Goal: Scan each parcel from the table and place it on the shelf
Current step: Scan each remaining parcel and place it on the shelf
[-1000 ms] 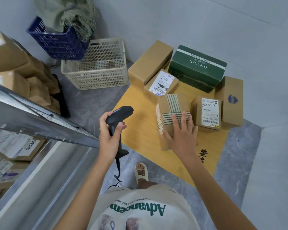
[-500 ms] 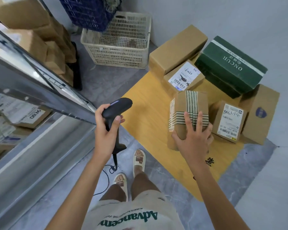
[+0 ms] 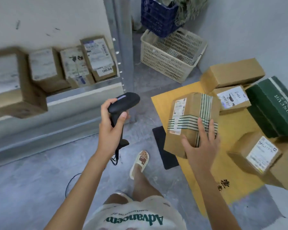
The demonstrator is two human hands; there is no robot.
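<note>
My right hand point(image 3: 201, 146) grips a cardboard parcel point(image 3: 189, 110) wrapped in green-striped tape, thumb on its near side and fingers spread over the top. The parcel is tilted above the left edge of the yellow table point(image 3: 231, 123), its white label facing left. My left hand point(image 3: 110, 130) holds a black barcode scanner point(image 3: 123, 103) by the handle, left of the parcel with a gap between them. The metal shelf point(image 3: 83, 95) is at the left and carries several labelled parcels point(image 3: 100, 58).
On the table lie a green box point(image 3: 276, 107), a plain brown box point(image 3: 233, 73) and two labelled boxes point(image 3: 231, 98) point(image 3: 256, 155). A beige basket point(image 3: 170, 55) and a blue basket point(image 3: 156, 15) stand behind. The shelf's metal post point(image 3: 125, 47) rises nearby, and a black mat point(image 3: 163, 146) lies on the floor.
My right hand has lifted the striped parcel off the table and tilted its label toward the scanner. The view has swung left, bringing the shelf's parcels into sight.
</note>
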